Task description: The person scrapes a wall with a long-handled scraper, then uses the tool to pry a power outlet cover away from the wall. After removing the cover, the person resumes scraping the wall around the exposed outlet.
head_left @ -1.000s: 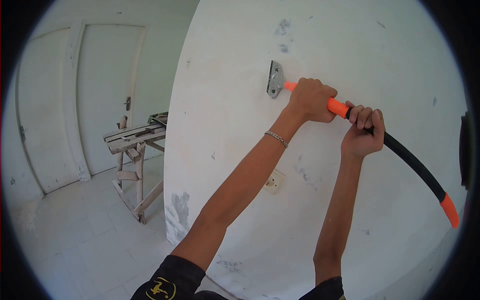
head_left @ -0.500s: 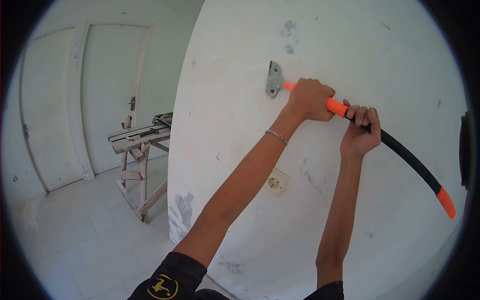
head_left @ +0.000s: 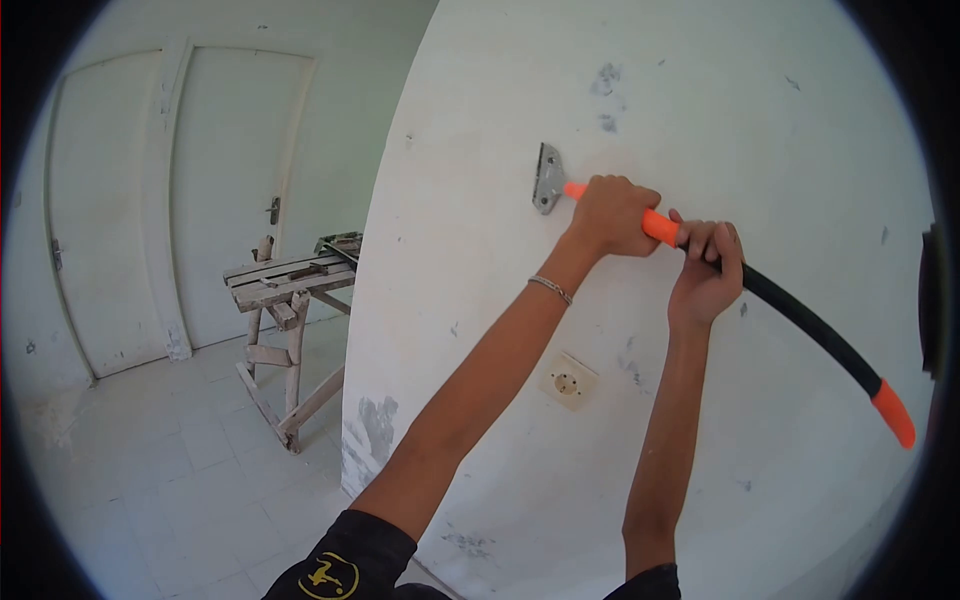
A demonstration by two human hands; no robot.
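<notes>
A long-handled wall scraper (head_left: 810, 315) with a black and orange handle lies across the view, its grey metal head (head_left: 548, 180) at the white wall (head_left: 500, 400). My left hand (head_left: 615, 215), with a chain bracelet at the wrist, is wrapped round the orange grip just behind the head. Further back, my right hand (head_left: 708, 270) has its fingers closed round the handle where orange meets black. The handle's orange end (head_left: 893, 415) points down to the right. Whether the blade edge touches the wall is hard to tell.
Below my hands, a power socket (head_left: 570, 382) is set in the wall. Grey patches (head_left: 606, 80) mark the wall above. To the left stands a rough wooden trestle (head_left: 290, 290) with tools on it, before two white doors (head_left: 225, 190). A dark object (head_left: 930, 300) is at the right edge.
Relative to the wall marks, the scraper head and both hands have moved left. The view itself has shifted slightly, so the wall and socket appear lower and further right. Both hands keep their hold.
</notes>
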